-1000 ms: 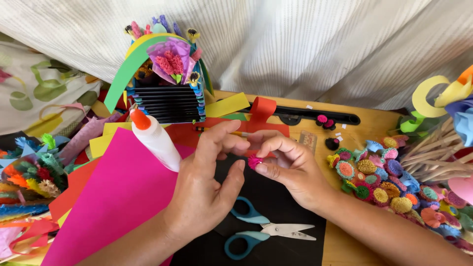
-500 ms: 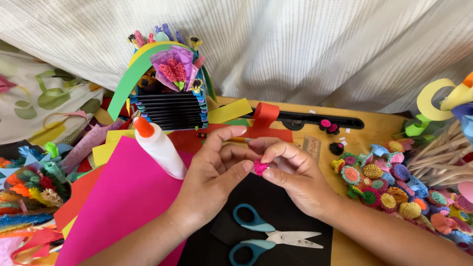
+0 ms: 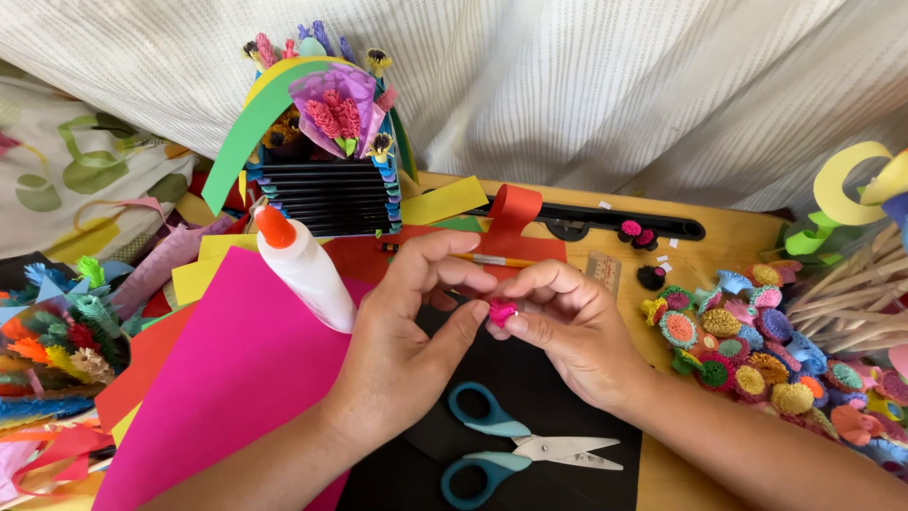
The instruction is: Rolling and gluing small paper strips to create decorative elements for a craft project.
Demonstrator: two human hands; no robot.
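A heap of fringed paper flowers (image 3: 57, 331) lies at the far left. A magenta paper sheet (image 3: 227, 378) is overlapped by a white glue bottle with an orange cap (image 3: 303, 265), tilted, just beside the left hand (image 3: 407, 350). A small rolled pink paper piece (image 3: 501, 310) is pinched between both hands above a black paper sheet (image 3: 530, 397); the right hand (image 3: 577, 331) closes its grip on it. Blue-handled scissors (image 3: 520, 449) lie shut below. Coiled paper discs (image 3: 747, 350) cover the wooden surface (image 3: 728, 237) at right.

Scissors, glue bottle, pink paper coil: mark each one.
scissors (image 3: 526, 449), head view, at the pivot where blades meet handles.
glue bottle (image 3: 307, 270), head view, on the white body.
pink paper coil (image 3: 501, 311), head view, on its fringed top.
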